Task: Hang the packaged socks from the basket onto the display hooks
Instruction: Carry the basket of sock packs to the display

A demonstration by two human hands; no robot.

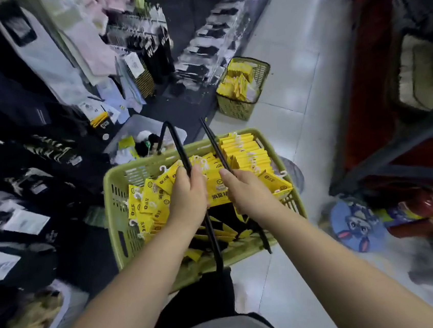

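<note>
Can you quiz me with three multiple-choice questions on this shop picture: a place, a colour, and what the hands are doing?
1. Where is the second green basket? A) on a shelf B) on the floor ahead C) on a chair
2. What colour are the sock packages in the near basket? A) red B) white C) yellow
3. What are the left hand and right hand doing? A) each gripping a black handle B) hanging idle C) clapping
Answers: 1 B, it stands on the tiles; 2 C, yellow wrappers fill it; 3 A, fingers curl round one handle each.
</note>
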